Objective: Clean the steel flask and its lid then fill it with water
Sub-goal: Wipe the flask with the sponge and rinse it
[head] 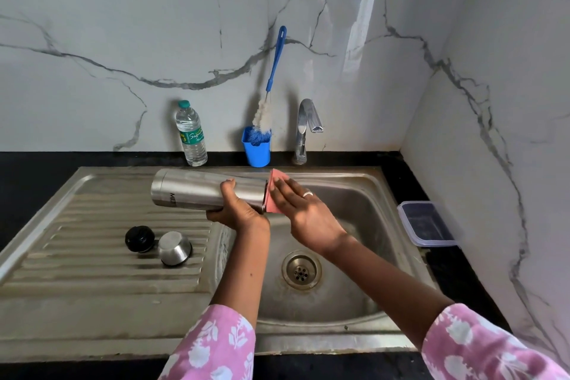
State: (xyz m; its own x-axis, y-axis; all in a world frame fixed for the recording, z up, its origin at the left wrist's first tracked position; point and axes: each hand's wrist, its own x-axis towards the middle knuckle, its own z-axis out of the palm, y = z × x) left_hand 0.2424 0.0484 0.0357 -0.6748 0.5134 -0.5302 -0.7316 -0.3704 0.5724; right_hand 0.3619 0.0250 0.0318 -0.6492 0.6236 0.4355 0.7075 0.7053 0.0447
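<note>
The steel flask (pixel 191 190) lies on its side above the sink's left edge, its open end pointing right. My left hand (pixel 236 210) grips it from below near that end. My right hand (pixel 303 210) presses a pink sponge (pixel 275 191) flat against the flask's mouth, fingers spread over it. On the ribbed draining board sit the black inner stopper (pixel 139 238) and the steel cup lid (pixel 175 248), side by side, apart from both hands.
The steel sink basin (pixel 354 203) with its drain (pixel 301 270) is below my hands. Behind stand a tap (pixel 307 129), a blue cup (pixel 256 149) holding a blue-handled bottle brush (pixel 275 65), and a plastic water bottle (pixel 191 134). A lidded plastic container (pixel 427 224) sits on the right counter.
</note>
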